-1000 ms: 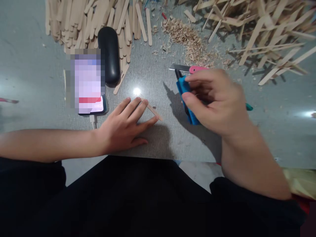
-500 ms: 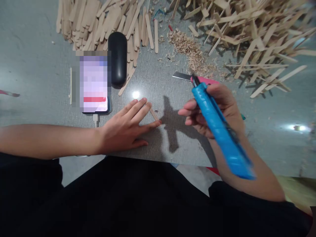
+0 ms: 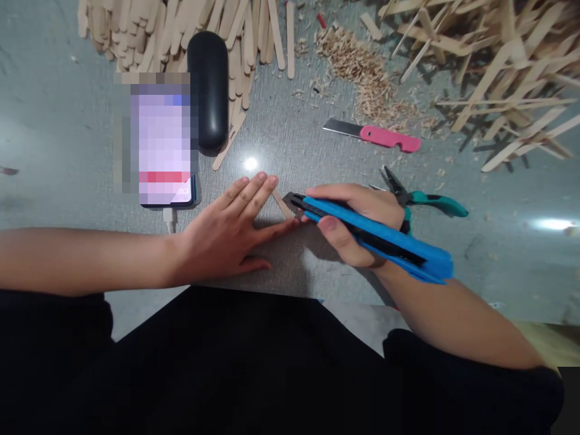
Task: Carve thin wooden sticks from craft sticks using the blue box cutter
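Note:
My left hand (image 3: 231, 232) lies flat on the grey table with fingers spread, pressing down a short wooden stick (image 3: 281, 204) that pokes out between the fingertips. My right hand (image 3: 357, 223) is closed around a blue utility knife (image 3: 376, 237), held low and almost level. The knife's dark tip sits right at the stick, beside my left fingertips.
A pink-handled cutter (image 3: 372, 135) and teal pliers (image 3: 421, 199) lie behind my right hand. A phone (image 3: 164, 145) on a cable and a black case (image 3: 208, 90) sit at left. Piles of wooden sticks (image 3: 181, 30) and shavings (image 3: 362, 72) fill the far side.
My right hand has lowered the blue knife from an upright tilt and brought its tip leftward to the stick. The left hand has stayed pressed on the stick.

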Demonstrator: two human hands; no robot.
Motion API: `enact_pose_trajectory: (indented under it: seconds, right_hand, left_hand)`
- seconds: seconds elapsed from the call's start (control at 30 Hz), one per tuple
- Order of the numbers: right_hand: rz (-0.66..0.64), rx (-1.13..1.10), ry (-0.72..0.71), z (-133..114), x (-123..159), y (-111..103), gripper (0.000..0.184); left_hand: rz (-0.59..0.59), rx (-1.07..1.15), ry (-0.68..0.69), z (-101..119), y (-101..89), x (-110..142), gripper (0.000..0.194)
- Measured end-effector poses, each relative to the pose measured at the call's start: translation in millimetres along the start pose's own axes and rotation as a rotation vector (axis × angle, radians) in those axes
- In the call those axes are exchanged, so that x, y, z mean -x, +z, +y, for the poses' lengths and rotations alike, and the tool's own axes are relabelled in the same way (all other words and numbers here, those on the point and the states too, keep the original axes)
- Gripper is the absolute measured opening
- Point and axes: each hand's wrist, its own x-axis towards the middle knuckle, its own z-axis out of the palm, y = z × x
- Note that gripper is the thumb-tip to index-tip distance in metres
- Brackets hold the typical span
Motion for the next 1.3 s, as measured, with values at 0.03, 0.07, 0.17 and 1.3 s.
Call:
enact_pose_trajectory:
  seconds: [0.03, 0.07, 0.17, 1.3]
  right_hand:
    - [-0.002, 0.021, -0.063, -3.5, -4.9, -0.2, 0.022]
    - [0.007, 0.057, -0.134, -6.0, -8.8, -0.1, 0.02]
    - [0.03, 0.145, -0.247, -8.6, -13.7, 2.2, 0.016]
    - [-0.013, 0.148, -0.112, -1.5, -3.5, 20.9, 0.015]
  left_hand:
    - [0.003, -0.003, -0.001, 0.2, 0.9, 0.2, 0.124]
    - [0.004, -0.005, -0.001, 0.5, 1.6, 0.3, 0.126]
    - [0.004, -0.009, -0.001, 1.1, 2.9, 0.7, 0.125]
    - [-0.013, 0.125, -0.032, 3.5, -5.0, -3.3, 0.102]
